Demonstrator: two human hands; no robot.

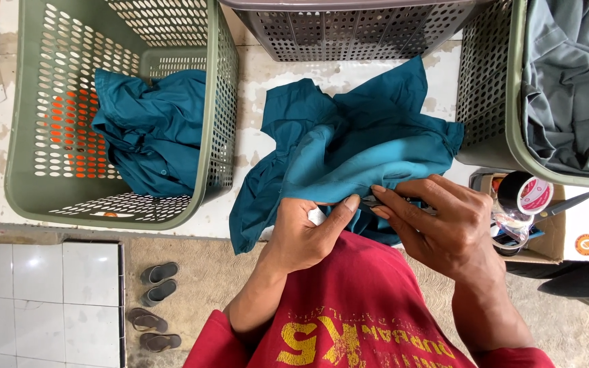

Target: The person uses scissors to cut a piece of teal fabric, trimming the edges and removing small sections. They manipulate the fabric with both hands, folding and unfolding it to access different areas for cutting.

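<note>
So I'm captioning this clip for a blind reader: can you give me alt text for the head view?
Two hands, left hand and right hand, pinch the edge of a teal garment on a pale worktable, the right hand holding a small dark tool. A green basket at left holds another teal garment.

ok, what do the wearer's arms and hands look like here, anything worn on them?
Both hands are bare: no gloves, rings, watch or bands visible. The left hand and right hand come off bare forearms, uncovered up to short red sleeves near the frame's lower edge. The sleeves belong to a red T-shirt with yellow printed lettering on the chest. Fingernails are short. No cables or markings on either arm.
</note>
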